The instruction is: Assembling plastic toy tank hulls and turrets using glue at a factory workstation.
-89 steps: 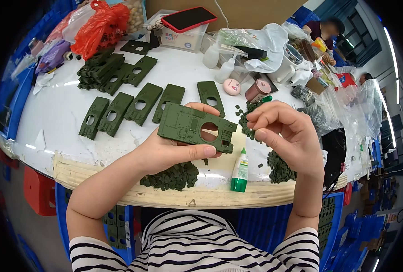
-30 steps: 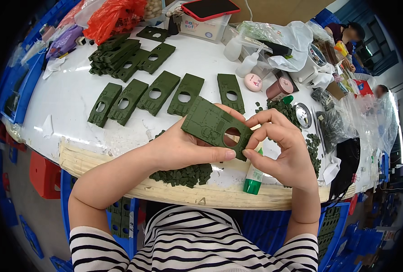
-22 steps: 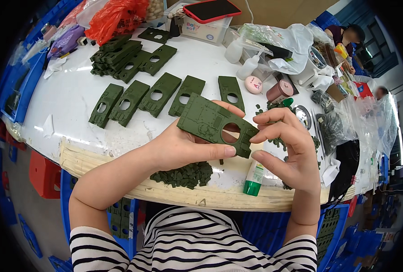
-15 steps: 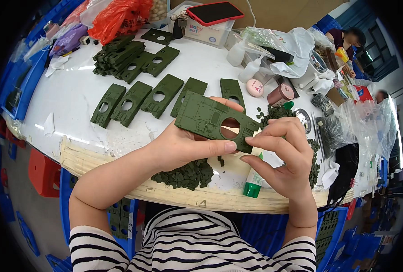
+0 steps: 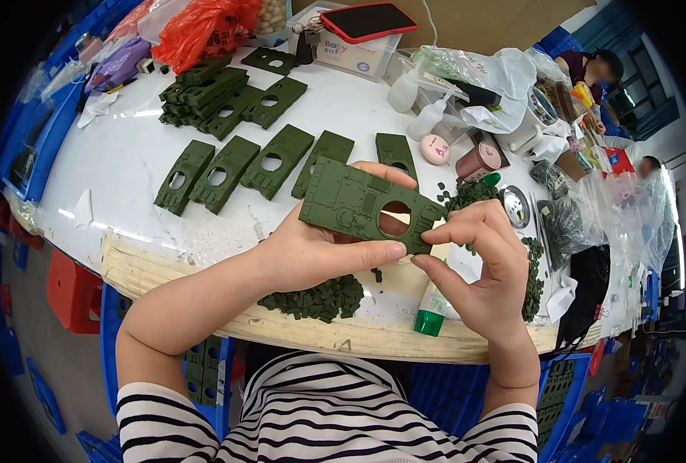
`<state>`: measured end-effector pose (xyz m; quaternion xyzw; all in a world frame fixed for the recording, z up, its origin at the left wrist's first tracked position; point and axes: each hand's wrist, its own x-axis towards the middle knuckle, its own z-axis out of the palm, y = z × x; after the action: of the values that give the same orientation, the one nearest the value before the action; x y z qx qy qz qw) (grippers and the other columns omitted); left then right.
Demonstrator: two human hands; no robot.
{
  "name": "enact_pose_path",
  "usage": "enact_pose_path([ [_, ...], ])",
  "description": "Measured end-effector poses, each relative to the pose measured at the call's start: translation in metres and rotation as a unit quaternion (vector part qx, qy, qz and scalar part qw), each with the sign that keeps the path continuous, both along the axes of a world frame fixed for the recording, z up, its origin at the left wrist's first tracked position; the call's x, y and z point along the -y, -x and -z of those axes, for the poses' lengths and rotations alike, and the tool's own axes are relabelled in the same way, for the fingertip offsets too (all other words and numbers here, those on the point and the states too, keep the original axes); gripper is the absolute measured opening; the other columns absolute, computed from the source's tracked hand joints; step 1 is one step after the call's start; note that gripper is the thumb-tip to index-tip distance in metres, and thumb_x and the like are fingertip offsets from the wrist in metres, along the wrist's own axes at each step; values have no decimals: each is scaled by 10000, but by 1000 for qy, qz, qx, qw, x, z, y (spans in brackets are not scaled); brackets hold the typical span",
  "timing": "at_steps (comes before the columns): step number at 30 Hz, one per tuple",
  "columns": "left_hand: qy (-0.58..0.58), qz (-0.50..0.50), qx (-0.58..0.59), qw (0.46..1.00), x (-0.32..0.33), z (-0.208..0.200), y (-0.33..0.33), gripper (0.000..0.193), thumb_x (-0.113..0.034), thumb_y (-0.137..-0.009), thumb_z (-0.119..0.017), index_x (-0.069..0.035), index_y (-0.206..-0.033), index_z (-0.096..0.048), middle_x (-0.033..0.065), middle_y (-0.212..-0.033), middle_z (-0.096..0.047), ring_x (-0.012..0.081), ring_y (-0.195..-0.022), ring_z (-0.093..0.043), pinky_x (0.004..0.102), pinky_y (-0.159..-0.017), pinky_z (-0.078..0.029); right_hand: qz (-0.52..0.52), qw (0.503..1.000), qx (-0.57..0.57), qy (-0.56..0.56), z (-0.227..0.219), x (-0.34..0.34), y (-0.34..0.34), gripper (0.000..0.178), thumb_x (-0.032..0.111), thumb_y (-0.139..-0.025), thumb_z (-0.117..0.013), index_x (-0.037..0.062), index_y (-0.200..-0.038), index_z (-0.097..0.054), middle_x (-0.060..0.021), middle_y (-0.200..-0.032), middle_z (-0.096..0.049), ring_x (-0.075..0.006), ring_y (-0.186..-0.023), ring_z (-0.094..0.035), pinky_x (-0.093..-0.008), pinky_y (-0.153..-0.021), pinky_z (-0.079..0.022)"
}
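My left hand [image 5: 320, 247] is closed around a dark green plastic model tank hull [image 5: 343, 194], thumb along its near edge and fingers behind it. The hull is tilted, with its round hole toward the right. At its right end my right hand [image 5: 482, 262] pinches the near corner between thumb and index finger; any small part there is hidden. Under the right hand lies a white glue tube with a green cap [image 5: 429, 322]. A heap of small green parts [image 5: 320, 299] sits below my left wrist, and another pile [image 5: 470, 193] beyond my right hand.
More hulls [image 5: 223, 174] stand in a row farther back, with a stack [image 5: 204, 96] behind them. White squeeze bottles [image 5: 428, 119], a pink jar [image 5: 479, 160] and a round metal tin [image 5: 515, 207] are at the right. A red-edged phone [image 5: 367, 21] rests on a clear box. Another person sits far right.
My right thumb and index finger have drawn closer together at the hull's corner. The hull has shifted very slightly in my left hand's grip.
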<state>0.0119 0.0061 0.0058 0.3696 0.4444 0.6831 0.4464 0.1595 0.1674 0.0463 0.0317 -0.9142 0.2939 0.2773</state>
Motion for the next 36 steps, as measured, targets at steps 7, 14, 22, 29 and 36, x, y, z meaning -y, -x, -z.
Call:
enact_pose_path([
  [7, 5, 2, 8, 1000, 0, -3, 0, 579, -17, -835, -694, -25, -1342, -415, 115, -1198, -593, 161, -1057, -611, 304, -862, -522, -7, 999, -4, 43, 4, -1, 1, 277, -5, -643, -822, 57, -888, -707, -52, -820, -604, -204, -766, -533, -297, -664, -421],
  [14, -40, 3, 33, 999, -2, 8, 2, 574, -26, -862, -682, -21, -1358, -393, 140, -1212, -570, 193, -1108, -586, 388, -936, -546, -18, 990, -79, -115, 1, 0, 4, 295, 26, -634, -836, 56, -904, -723, -41, -795, -594, -218, -753, -543, -348, -701, -465],
  [22, -33, 11, 33, 999, -3, 9, 3, 566, -29, -869, -676, -25, -1359, -394, 139, -1212, -567, 190, -1126, -569, 409, -951, -555, -22, 969, -121, -213, 7, 1, 4, 236, 44, -655, -828, 57, -874, -741, -21, -746, -580, -209, -735, -556, -400, -758, -503],
  [29, -19, 9, -39, 999, -2, 4, 11, 641, -63, -824, -720, 2, -1367, -388, 138, -1212, -575, 208, -1120, -582, 417, -921, -546, -43, 982, -117, -144, 9, -6, 3, 540, 151, -603, -890, 36, -1078, -660, -76, -902, -599, -241, -796, -575, -381, -746, -498],
  [36, -37, 58, -6, 998, 0, 1, 16, 663, -80, -835, -707, 11, -1392, -360, 153, -1217, -574, 248, -1143, -590, 417, -909, -555, 0, 997, -7, -76, 1, -3, 3, 675, 245, -591, -900, 25, -1152, -594, -122, -1009, -606, -294, -913, -610, -383, -770, -483],
])
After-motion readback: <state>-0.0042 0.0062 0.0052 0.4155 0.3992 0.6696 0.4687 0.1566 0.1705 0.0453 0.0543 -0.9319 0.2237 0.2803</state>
